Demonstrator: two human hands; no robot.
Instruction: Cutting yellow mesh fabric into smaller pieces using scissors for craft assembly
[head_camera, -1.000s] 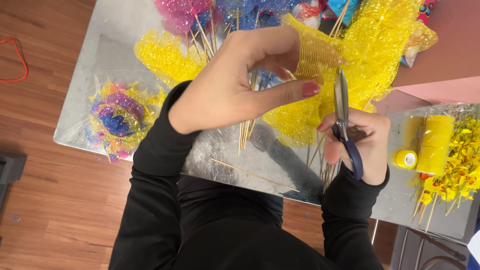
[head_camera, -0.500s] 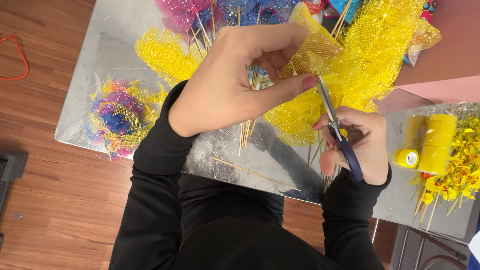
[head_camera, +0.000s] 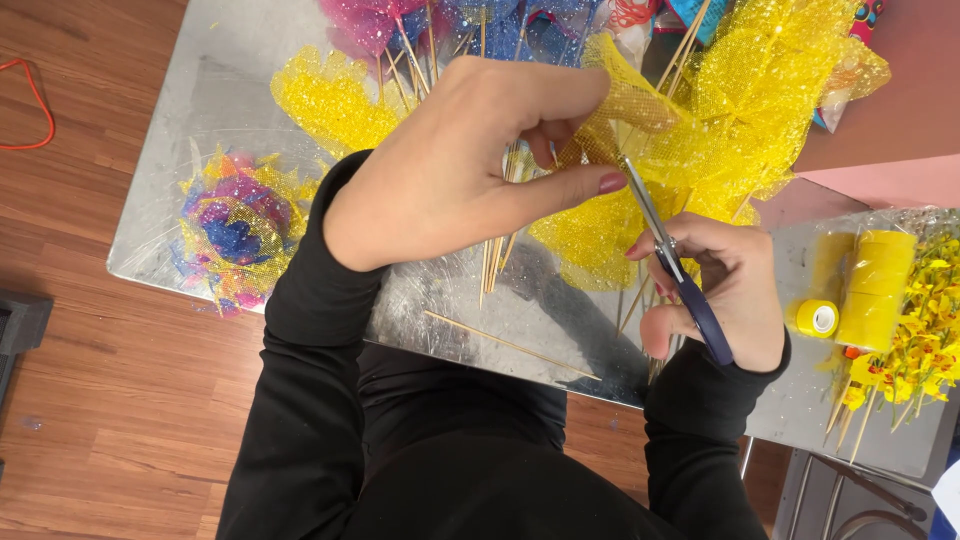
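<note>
Scissors meet mesh above the shiny grey metal bench (head_camera: 250, 90).
Left hand (head_camera: 470, 170) grip pinches a folded piece of glittery yellow mesh (head_camera: 625, 105); right hand (head_camera: 725, 290) grip is clamped on blue-handled scissors (head_camera: 675, 265), blades touching the mesh.

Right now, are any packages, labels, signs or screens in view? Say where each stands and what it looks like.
No signs or screens show.
Yellow tape roll: on the table right of the right hand, small, round, white core.
Tall yellow roll: just right of the small one, cylindrical, seemingly wrapped in clear film.
Any label on them is too small to tell.
</note>
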